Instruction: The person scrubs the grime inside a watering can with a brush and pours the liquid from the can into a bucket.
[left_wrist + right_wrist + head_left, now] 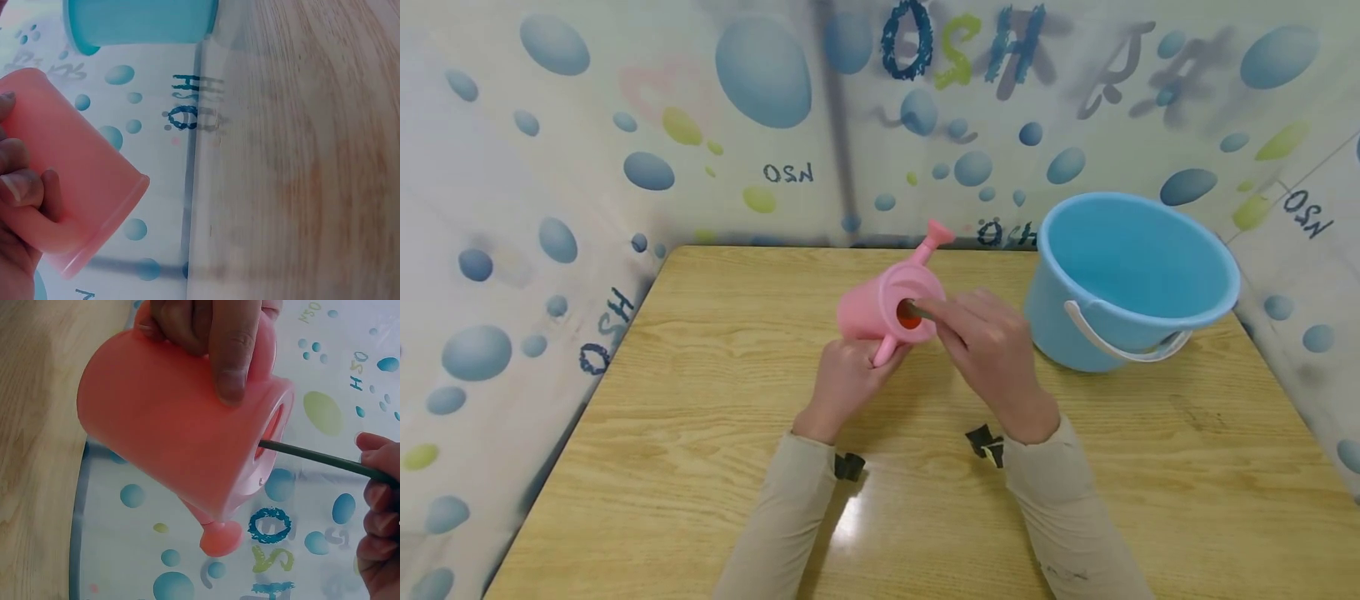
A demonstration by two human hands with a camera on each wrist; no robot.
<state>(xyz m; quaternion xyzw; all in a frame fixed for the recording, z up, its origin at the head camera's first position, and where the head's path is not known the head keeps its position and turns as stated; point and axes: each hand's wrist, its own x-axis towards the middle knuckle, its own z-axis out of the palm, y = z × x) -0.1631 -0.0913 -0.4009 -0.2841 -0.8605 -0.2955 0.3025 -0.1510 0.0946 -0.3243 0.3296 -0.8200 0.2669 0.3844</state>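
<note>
I've got the left hand point(850, 375) gripping the pink watering can point(868, 308) by its handle point(886, 350), tilted above the table point(700, 467); slack there could drop it. Green rod point(325, 460), poked into the opening point(907, 320), pinched by right hand point(992, 350): skewed pushing might jam it. Rightward drift could bump blue bucket point(1060, 325).

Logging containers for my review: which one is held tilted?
The pink watering can, tilted, gripped by the left hand; the blue bucket stands upright on the table.

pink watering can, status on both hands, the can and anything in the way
Left hand grips tilted pink watering can by its handle. Right hand holds thin green stick, end inside can's opening. Blue bucket off right, not in the way.
</note>
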